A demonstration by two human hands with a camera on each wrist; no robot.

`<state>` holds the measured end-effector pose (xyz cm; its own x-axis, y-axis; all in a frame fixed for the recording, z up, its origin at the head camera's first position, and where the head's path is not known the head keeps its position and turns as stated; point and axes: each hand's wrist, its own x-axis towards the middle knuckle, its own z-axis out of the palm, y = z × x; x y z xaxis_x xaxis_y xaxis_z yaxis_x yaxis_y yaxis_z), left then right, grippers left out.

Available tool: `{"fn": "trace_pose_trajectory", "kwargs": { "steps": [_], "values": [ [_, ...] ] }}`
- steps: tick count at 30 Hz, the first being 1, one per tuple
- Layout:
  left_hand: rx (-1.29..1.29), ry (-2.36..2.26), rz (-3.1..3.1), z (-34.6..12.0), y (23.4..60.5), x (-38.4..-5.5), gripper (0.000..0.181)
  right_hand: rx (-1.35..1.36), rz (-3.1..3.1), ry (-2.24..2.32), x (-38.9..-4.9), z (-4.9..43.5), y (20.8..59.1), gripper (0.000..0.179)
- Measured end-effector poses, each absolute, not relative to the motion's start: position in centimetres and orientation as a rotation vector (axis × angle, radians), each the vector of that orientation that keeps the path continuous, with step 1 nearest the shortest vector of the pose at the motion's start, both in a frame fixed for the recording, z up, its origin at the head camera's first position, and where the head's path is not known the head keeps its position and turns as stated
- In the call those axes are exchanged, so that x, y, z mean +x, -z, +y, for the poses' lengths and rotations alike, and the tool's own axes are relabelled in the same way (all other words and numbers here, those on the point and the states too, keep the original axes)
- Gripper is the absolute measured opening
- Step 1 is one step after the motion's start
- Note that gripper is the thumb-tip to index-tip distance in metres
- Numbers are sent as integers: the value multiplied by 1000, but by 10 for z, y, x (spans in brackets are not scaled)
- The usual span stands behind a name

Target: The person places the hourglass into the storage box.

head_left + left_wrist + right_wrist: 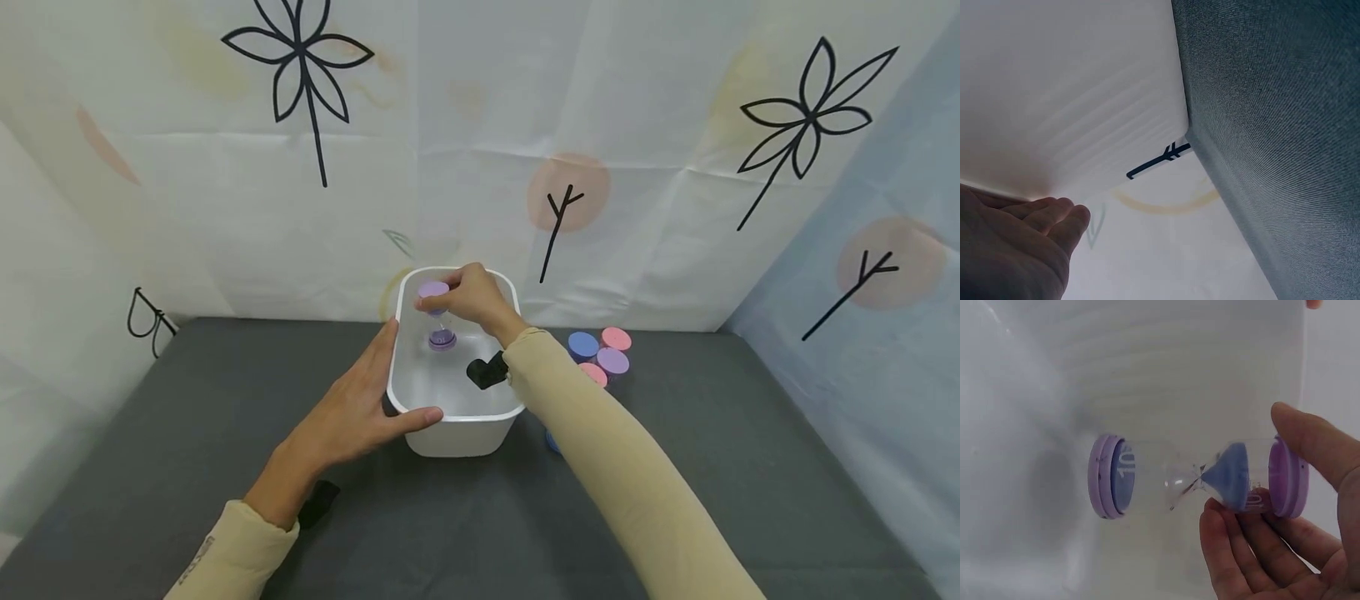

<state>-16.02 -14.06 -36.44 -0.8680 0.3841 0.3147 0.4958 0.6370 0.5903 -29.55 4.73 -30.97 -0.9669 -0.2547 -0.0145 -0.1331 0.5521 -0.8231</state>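
The sand timer is inside a white bin, near the left wall, held there by one end; whether its lower end touches the bin's floor cannot be told. Leftmost, a cream sleeve leads to the left hand, spread along the outside of the bin, its fingers straight against the left wall and its thumb reaching over the front rim. The bin is smooth and rounded at the corners, and stands on a dark grey worktop.

Read from left to right in the right wrist view, the timer begins with a lilac cap made of stepped rings, marked by a few dark specks. Blue sand lies against this cap, behind a white printed "10". Clear glass follows, narrowing to a pinched neck that catches sharp glints. Past the neck, more blue sand forms a cone, then comes a clear stretch with another white print and a second purple cap, deeper in tone inside. The right hand pinches this end, thumb on the cap, fingertips beneath the glass.

Farther right, beside the bin, round lids in blue, pink and purple cluster together, partly behind the right sleeve.
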Motion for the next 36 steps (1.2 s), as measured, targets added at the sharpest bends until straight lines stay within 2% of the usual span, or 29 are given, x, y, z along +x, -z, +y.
{"fn": "trace_pose_trajectory", "kwargs": {
  "steps": [13, 21, 36],
  "values": [
    [-736, 1086, -2679, -141, 365, -159, 118, -402, 2764, 1214, -298, 46, 316, 32],
    [-718, 1075, -2709, -141, 364, -159, 120, -436, 2708, 1191, -302, 44, 319, 41],
    [-706, 1053, -2735, -139, 363, -159, 120, -460, 2681, 1126, -302, 45, 319, 45]
  ]
}}
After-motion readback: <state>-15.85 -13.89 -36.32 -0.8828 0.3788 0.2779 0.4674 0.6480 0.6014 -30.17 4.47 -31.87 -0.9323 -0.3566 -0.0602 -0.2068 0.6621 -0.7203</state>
